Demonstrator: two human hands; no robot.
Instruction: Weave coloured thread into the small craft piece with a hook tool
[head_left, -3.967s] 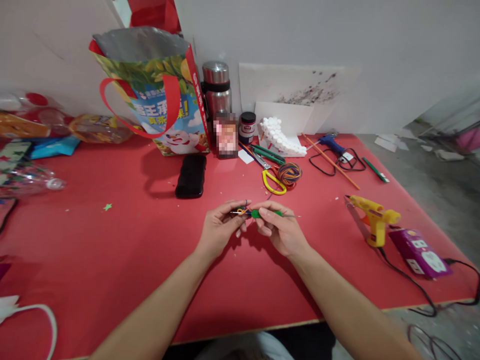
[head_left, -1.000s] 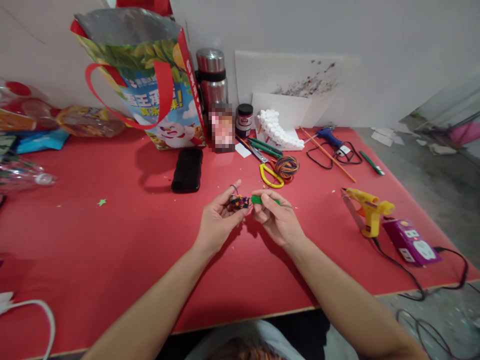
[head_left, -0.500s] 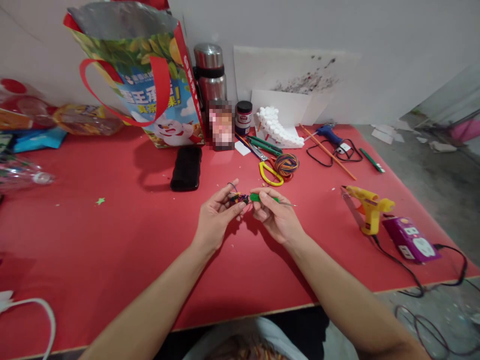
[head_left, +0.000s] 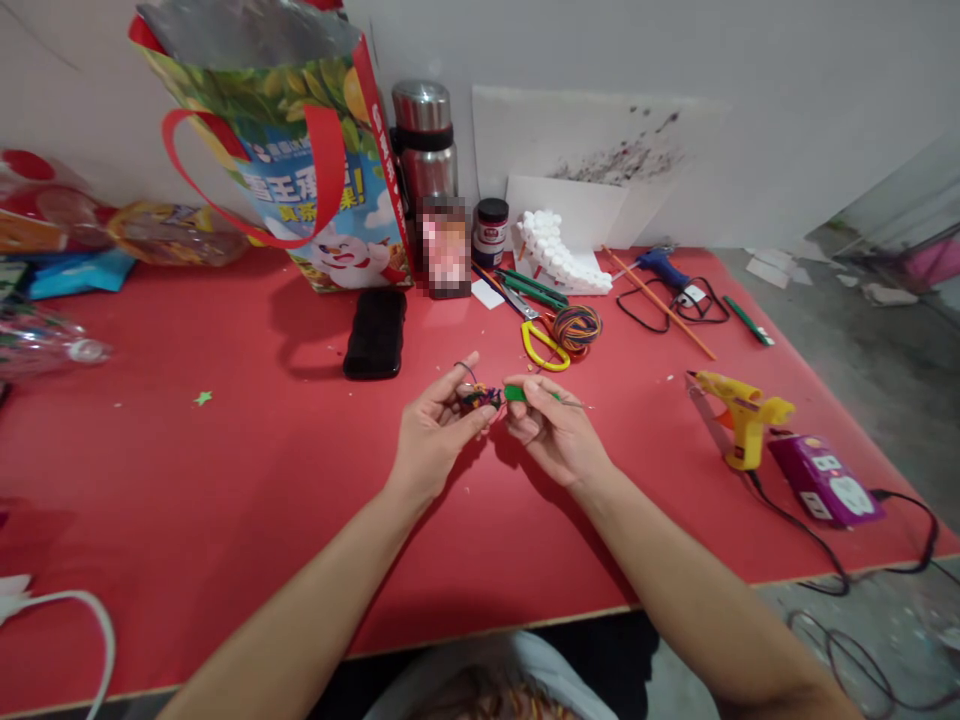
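Observation:
My left hand (head_left: 437, 425) pinches a small dark bundle of multicoloured cord (head_left: 481, 397) between thumb and fingers, with a thin loop of cord rising above it. Just to the right, my right hand (head_left: 553, 425) grips a green-handled tool (head_left: 514, 393); its thin shaft points right, past the fingers. The green end is right beside the bundle, though whether they touch is too small to tell. Both hands are over the red table (head_left: 300, 520). Beyond them lie yellow-handled scissors (head_left: 546, 350) and a ball of multicoloured cord (head_left: 577, 328).
A black case (head_left: 375, 335) lies before a large colourful bag (head_left: 300, 180). Behind stand a steel flask (head_left: 425, 140), a dark jar (head_left: 491, 232) and a white bumpy model (head_left: 559, 255). At right are a yellow glue gun (head_left: 742, 412) and a purple power box (head_left: 825, 480).
The whole view has shifted slightly. Both hands keep their holds on the cord bundle and the green-handled tool, with only slight finger movement.

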